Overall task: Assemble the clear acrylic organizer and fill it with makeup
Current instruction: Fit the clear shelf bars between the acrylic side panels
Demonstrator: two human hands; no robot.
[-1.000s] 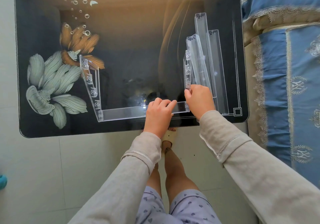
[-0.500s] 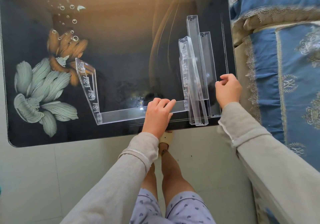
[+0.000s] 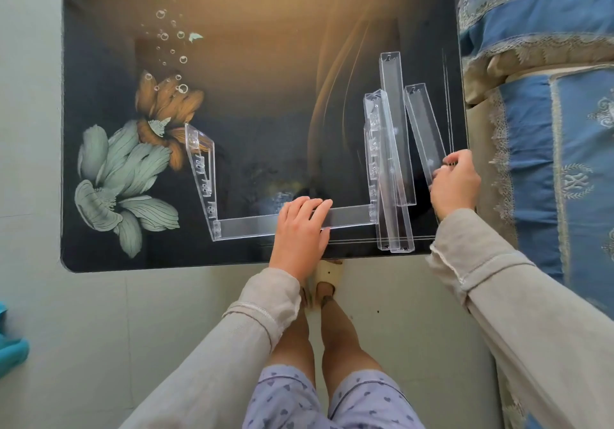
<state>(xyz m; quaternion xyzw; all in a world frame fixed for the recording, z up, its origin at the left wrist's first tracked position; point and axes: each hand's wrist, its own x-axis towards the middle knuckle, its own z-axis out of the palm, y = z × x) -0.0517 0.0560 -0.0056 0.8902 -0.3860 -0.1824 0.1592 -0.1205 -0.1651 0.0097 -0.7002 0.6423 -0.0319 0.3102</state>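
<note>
Head camera looks steeply down, close over the table point(image 3: 99, 196).

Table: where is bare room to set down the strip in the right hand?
Free: the wide far half of the table beyond the frame, and the patch between the frame's side panels. Crowded: the right edge, loose strips stacked beside the strip in the right hand.

A glossy black glass table point(image 3: 265, 149) with rounded corners fills the upper view. Its top is printed with a pale green flower point(image 3: 116, 189), an orange flower point(image 3: 166, 109) and a trail of white bubbles point(image 3: 164, 34), and a warm amber sheen lies across its middle. Below it lies a pale tiled floor point(image 3: 99, 312). A bed with a blue and beige embroidered cover point(image 3: 538, 129) stands against the table's right edge. A teal object point(image 3: 10, 345) shows at the left border.
</note>
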